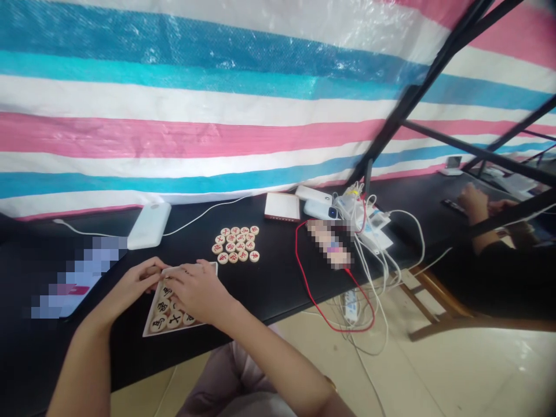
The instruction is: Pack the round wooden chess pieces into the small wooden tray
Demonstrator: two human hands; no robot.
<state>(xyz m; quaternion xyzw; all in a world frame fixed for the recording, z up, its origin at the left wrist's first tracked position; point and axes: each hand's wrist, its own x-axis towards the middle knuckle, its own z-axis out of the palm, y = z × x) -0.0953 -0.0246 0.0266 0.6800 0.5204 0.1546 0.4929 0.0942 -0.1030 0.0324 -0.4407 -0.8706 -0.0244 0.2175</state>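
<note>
A shallow pale tray [149, 325] lies on the black table in front of me, holding several round wooden chess discs with black characters [174, 319]. My left hand [139, 280] rests at the tray's upper left corner with its fingers curled together at the rim. My right hand [198, 291] lies over the tray's upper right part, fingers bent down onto the discs. What the fingertips pinch is hidden. A second group of discs with red characters [236, 244] sits in rows further back on the table, apart from both hands.
A white power bank [149, 225] with a cable lies behind the tray. A red-edged box [282, 206], chargers and tangled white and red cables [362, 231] lie to the right. Another person's hand [474, 202] works at the far right. The table's front edge [282, 310] runs by my lap.
</note>
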